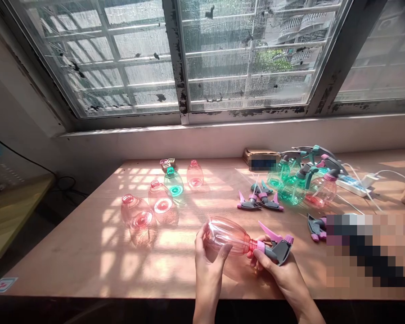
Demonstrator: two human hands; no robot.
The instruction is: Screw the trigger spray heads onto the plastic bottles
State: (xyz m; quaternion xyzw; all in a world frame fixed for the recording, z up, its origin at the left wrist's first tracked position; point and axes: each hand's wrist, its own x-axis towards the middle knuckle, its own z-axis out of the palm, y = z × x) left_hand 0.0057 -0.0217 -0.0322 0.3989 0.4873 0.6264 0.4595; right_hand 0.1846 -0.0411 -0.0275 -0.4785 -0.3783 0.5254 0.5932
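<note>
I hold a clear pink spray bottle on its side just above the wooden table. My left hand wraps round the bottle's body. My right hand grips the grey and pink trigger sprayer head fitted at the bottle's neck. Both hands are closed on the bottle near the table's front edge.
Empty pink bottles and one green bottle lie at the left middle. Loose trigger heads lie centre right, with finished spray bottles behind them. A white power strip and cables lie at the right. A window sill runs along the back.
</note>
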